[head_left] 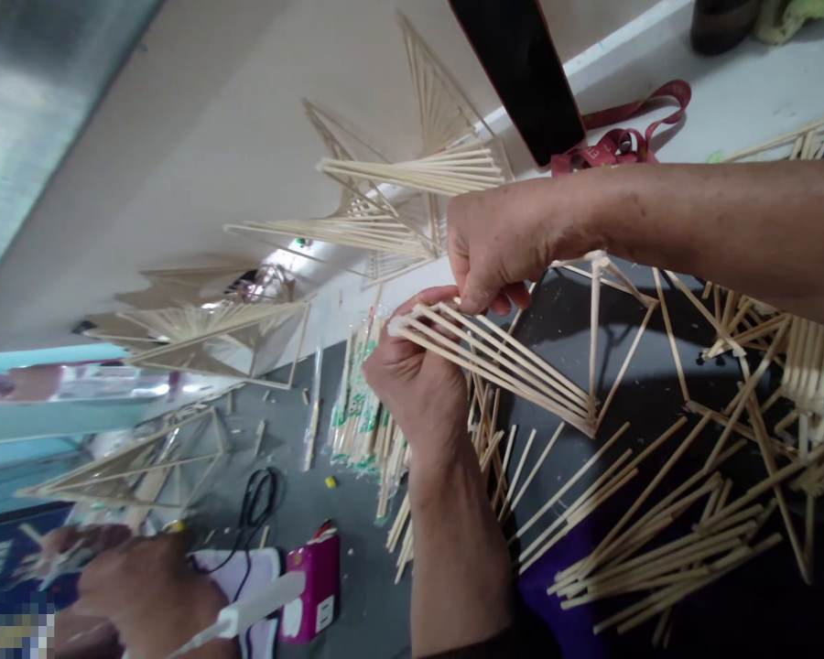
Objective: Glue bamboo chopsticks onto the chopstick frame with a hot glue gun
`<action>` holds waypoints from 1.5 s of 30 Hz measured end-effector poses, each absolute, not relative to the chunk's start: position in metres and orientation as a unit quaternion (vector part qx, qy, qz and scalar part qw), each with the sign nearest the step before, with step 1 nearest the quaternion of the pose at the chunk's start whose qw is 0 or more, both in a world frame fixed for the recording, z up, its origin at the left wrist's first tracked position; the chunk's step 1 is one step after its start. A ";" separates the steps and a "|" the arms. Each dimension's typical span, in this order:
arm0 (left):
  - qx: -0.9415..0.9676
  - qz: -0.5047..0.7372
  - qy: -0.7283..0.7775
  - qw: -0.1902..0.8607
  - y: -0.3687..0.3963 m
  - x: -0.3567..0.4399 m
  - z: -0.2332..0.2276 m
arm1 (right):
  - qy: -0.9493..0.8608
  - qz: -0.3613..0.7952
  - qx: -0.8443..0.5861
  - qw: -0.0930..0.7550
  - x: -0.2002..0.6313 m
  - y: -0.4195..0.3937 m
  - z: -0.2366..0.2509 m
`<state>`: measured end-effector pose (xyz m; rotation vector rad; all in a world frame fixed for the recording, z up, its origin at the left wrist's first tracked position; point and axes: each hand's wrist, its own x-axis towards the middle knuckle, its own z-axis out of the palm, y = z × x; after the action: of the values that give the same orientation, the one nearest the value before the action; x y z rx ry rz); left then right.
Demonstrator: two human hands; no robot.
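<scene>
My left hand (422,380), reaching up from the bottom, is closed around the whitish joined end of a fan of thin wooden sticks (512,361). The sticks run down to the right and meet a larger open stick frame (594,339) at a corner. Just above, my right hand (491,247) comes in from the right with thumb and fingers pinched at the upper stick ends, close to the left fingertips. Whether it grips one stick or several is hidden by the fingers. Loose sticks (666,540) lie below on dark cloth.
Finished-looking stick frames (377,224) lean along the pale wall. Wrapped stick bundles (357,403), a magenta box (312,586) and a black cable (257,499) lie on the grey table. A phone (522,73) and red ribbon (624,137) are above. Another person's hands (141,586) work at lower left.
</scene>
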<state>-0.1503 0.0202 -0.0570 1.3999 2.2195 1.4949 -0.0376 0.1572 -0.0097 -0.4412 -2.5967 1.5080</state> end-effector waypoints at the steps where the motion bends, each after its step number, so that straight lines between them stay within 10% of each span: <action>1: 0.460 0.508 0.726 0.058 0.020 -0.150 -0.057 | -0.854 0.496 -0.149 0.051 -0.038 0.157 -0.010; 45: 0.448 0.516 0.730 0.005 0.020 -0.150 -0.062 | -0.868 0.477 -0.132 0.048 -0.035 0.157 -0.006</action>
<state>-0.1500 0.0196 -0.0620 1.4035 2.2870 1.6157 -0.0347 0.1575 -0.0057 -0.4036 -2.6455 1.4539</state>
